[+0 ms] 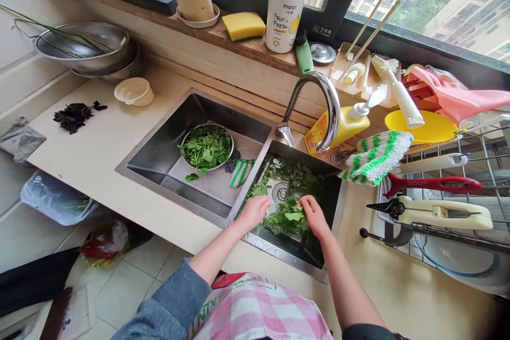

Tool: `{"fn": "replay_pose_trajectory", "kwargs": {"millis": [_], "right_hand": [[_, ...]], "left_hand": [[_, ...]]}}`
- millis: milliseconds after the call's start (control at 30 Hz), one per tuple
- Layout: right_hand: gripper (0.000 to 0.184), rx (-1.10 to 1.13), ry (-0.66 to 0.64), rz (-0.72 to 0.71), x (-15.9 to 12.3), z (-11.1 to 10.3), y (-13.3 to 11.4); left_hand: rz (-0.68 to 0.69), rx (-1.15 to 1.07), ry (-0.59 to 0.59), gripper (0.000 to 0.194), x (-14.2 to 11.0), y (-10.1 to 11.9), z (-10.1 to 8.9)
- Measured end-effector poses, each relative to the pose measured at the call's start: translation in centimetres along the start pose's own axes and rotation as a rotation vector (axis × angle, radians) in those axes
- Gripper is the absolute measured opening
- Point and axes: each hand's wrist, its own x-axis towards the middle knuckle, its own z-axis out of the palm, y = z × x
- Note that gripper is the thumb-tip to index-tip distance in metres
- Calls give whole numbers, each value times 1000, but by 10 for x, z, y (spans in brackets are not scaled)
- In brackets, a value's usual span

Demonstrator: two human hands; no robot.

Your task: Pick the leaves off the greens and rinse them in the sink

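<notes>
Leafy greens (292, 218) float in water in the right sink basin (334, 207). My left hand (254, 213) is over the basin's left side, its fingers closed on a green sprig (258, 190). On the other side, my right hand (313, 215) pinches leafy greens between thumb and fingers. Both hands are just above the water, a short distance apart. In the left basin (159, 141) a round metal bowl (232, 150) holds more greens, with a stray leaf (192, 176) beside it. A dark scourer (232, 161) and a green-striped cloth (241, 172) lie near that bowl.
The curved faucet (334, 101) rises behind the divider. A yellow soap bottle (338, 127) and striped cloth (378, 156) stand close behind the right basin. To the right is a dish rack (490, 149) with pruning shears (442, 212). Dark leaves (75, 117) lie on the left counter.
</notes>
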Motion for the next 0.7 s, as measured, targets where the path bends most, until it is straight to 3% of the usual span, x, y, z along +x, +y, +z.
{"fn": "replay_pose_trajectory", "kwargs": {"millis": [100,200,267,333,533,633,700], "right_hand": [[23,-328,-90,-2,5,-11,9],[15,-819,-344,87,0,6,27],[6,-1018,-439,151,-1,19,38],[9,-1080,-435,173,4,26,44],[25,-1149,-323,76,19,17,44],[38,-1186,-348,51,15,29,49],[39,-1190,-348,84,12,39,53]], "left_hand": [[-77,40,64,26,14,-3,0],[-125,66,32,29,27,-7,14],[-193,64,-39,36,33,-12,27],[-260,79,-121,43,36,-18,37],[-336,122,-255,18,28,-37,53],[-335,56,-291,6,25,-41,63],[-319,-29,-316,11,24,-42,69]]}}
